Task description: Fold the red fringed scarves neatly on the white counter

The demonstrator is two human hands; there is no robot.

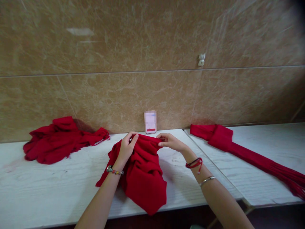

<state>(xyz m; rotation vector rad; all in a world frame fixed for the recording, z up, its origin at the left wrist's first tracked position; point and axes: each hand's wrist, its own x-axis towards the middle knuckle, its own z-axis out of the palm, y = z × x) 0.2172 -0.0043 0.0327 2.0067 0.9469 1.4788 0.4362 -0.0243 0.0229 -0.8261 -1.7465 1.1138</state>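
A red scarf hangs in loose folds between my two hands, its lower part drooping over the front of the white table. My left hand pinches its upper edge on the left, thumb pressed against the fingers. On the other side, my right hand grips the upper right corner between thumb and fingertips. The edge between the hands is drawn fairly straight. Part of the cloth lies behind my left wrist, where I cannot see all of it.
A crumpled red scarf lies at the left by the wall. Another red scarf, partly folded with a fringed end, stretches across the right tabletop. A phone leans upright against the tiled wall. A seam divides the white table.
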